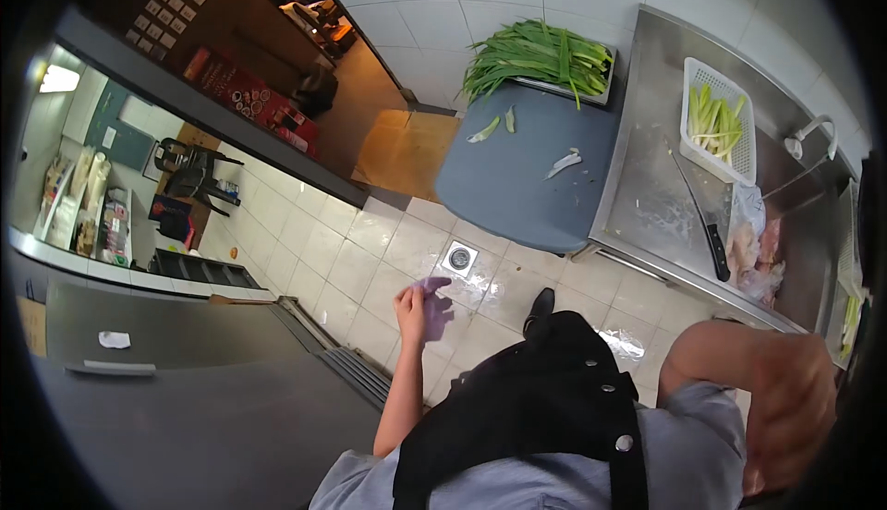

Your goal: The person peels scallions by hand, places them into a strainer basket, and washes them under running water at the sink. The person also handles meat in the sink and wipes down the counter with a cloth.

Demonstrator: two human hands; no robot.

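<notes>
A thin purple piece (436, 311), glove-like in outline, is near the centre of the frame, over the tiled floor. The left hand (410, 309) has its grip together, clamped on the piece's near side. The right arm (707, 348) is bent up at the lower right, blurred close to the camera; whether its grip is apart or together cannot be told.

Just above the purple piece, a floor drain (459, 257) is set in the tiles. Farther up is the grey desk (517, 187), with pale cut scraps (563, 163) lying on it and a heap of long green leaves (540, 57) on a tray (601, 98) at its upper end.

At right, the steel desk (642, 177) carries a black-handled knife (715, 247) and a white basket (686, 113) of pale-green stalks (713, 127). A tap (815, 129) stands at the upper right.
</notes>
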